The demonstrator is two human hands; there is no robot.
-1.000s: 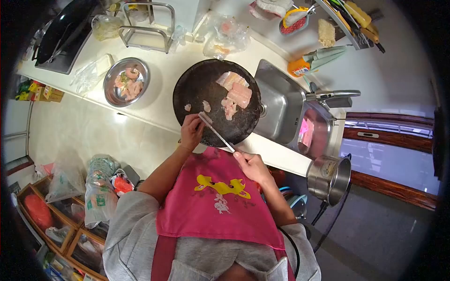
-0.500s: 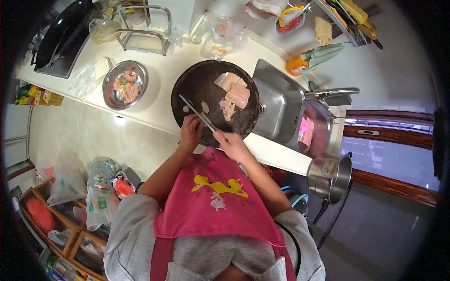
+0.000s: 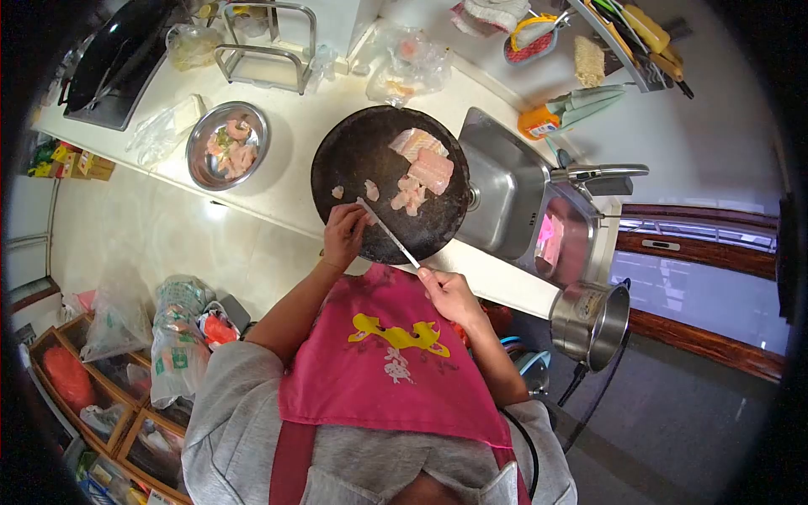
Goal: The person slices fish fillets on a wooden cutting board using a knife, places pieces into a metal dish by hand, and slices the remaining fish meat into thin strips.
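Note:
My right hand (image 3: 450,295) is closed round the handle of a long kitchen knife (image 3: 392,236). Its blade slants across the near part of a round dark chopping board (image 3: 345,151), the tip beside my left fingers. My left hand (image 3: 343,234) rests on the board's near left edge, fingers bent together over a small piece of pale pink raw meat, mostly hidden. Beyond the fingers lie two small cut pieces of meat (image 3: 371,190). Larger pale slabs of meat (image 3: 432,172) and a few scraps are on the board's right side.
Left of the board stands a steel bowl (image 3: 195,160) of raw meat pieces. A double sink (image 3: 497,185) with a tap (image 3: 598,171) adjoins on the right, a steel pot (image 3: 581,324) near its corner. Plastic bags (image 3: 412,67) and a metal rack (image 3: 265,63) line the back.
My right hand has moved right and toward my body, drawing the knife back so its tip is now near my left fingers. My left hand stays at nearly the same spot.

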